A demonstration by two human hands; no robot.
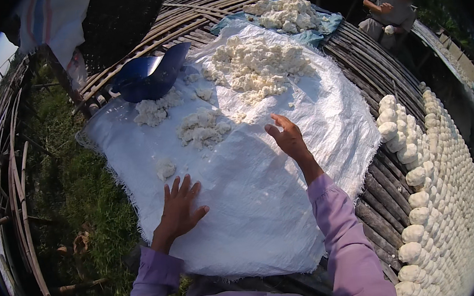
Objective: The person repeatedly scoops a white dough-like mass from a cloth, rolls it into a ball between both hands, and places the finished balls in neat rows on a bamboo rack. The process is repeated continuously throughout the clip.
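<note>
A white woven sheet (237, 206) with frayed edges is spread over a slatted platform. On it lies a large heap of crumbly off-white dough-like mash (257, 65), with smaller clumps to its left. My left hand (179, 209) is spread with fingers apart over the sheet's left part, just below a small clump (165, 169); it holds nothing. My right hand (289, 137) is over the middle, below the large heap and right of a medium clump (203, 128). Its thumb and fingers are apart with nothing between them. A dark blue scoop (151, 76) rests at the sheet's upper left.
Rows of off-white rounded lumps (426, 186) cover the platform (384, 202) at right. More mash (286, 13) sits on a blue sheet at the far edge. A white striped sack (54, 28) hangs at upper left, above grass. Another person (390, 10) stands at far right.
</note>
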